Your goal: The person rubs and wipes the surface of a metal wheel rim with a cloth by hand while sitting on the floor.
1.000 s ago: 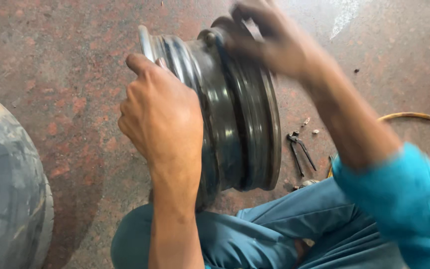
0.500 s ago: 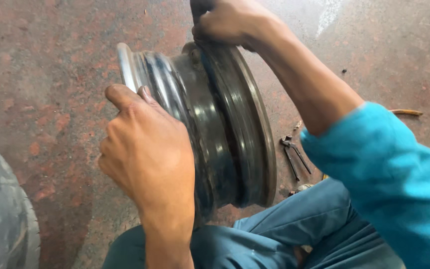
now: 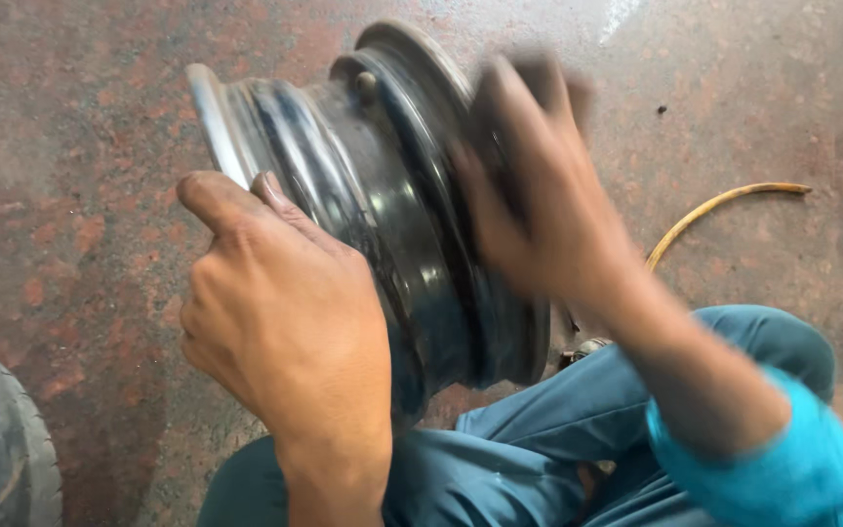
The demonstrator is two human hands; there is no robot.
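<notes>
the dark steel wheel rim (image 3: 373,195) stands on edge on the floor, axis left-right. left hand (image 3: 280,312) grips its near flange; blurred right hand (image 3: 529,205) presses its far face, closure unclear.

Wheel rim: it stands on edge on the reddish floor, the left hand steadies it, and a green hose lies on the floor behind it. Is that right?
Not quite. The hose is yellow, not green, as the head view shows. The rest holds: the wheel rim stands on edge on the reddish floor, and the left hand steadies it.
</notes>
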